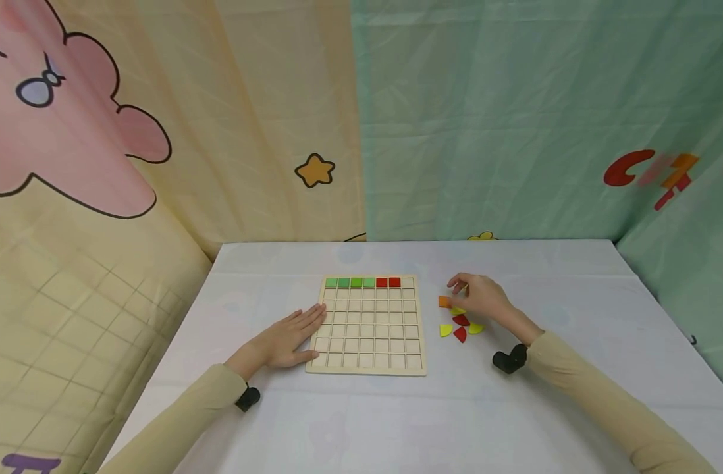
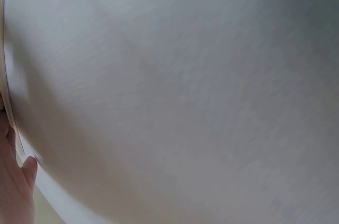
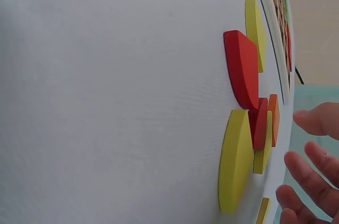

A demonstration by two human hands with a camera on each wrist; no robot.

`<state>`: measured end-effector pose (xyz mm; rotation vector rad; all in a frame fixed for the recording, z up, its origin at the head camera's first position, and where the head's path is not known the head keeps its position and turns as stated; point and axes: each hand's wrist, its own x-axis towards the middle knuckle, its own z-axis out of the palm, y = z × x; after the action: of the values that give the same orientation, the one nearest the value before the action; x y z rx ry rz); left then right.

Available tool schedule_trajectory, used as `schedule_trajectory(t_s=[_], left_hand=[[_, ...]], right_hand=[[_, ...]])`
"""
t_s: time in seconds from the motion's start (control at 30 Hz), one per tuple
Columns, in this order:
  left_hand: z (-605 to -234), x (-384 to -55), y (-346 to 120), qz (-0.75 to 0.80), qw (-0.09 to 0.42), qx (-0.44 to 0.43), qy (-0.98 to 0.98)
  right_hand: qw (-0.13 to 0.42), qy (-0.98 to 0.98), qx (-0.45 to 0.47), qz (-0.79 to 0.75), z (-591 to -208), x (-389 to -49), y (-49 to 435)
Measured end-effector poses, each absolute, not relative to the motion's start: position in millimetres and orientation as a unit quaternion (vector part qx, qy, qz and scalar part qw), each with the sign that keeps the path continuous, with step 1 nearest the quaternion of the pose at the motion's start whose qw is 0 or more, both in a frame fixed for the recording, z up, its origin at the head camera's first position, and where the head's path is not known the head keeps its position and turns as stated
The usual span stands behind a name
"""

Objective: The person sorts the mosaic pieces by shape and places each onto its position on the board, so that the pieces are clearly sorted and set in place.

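A pale wooden grid board (image 1: 367,326) lies on the white table, its top row bearing several green squares (image 1: 356,282) and two red squares (image 1: 388,282). My left hand (image 1: 287,337) rests with straight fingers on the board's left edge; only part of it enters the left wrist view. Right of the board, my right hand (image 1: 482,297) hovers over loose pieces, thumb and fingers apart with nothing seen between them in the right wrist view. Below it lie an orange square (image 1: 444,301), red quarter-round pieces (image 3: 241,68) and yellow quarter-round pieces (image 3: 235,160). One more yellowish piece (image 3: 263,211) is partly cut off.
A white cloth covers the table (image 1: 361,421). Behind it hang a cream curtain (image 1: 267,118) with cartoon prints and a green curtain (image 1: 504,118). A black strap device (image 1: 509,359) sits at the right wrist, another black device (image 1: 247,398) at the left.
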<state>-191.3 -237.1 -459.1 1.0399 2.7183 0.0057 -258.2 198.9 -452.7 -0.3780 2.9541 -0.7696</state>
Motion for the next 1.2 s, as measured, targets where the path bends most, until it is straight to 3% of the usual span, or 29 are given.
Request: schedule_trajectory(t_s=[1.2], left_hand=[[-457.8,-192.9,-236.7,-0.009,0.128,0.350,0.928]], right_hand=[[0.052,0.960,-0.143,-0.237,-460.8,-258.2,200.5]])
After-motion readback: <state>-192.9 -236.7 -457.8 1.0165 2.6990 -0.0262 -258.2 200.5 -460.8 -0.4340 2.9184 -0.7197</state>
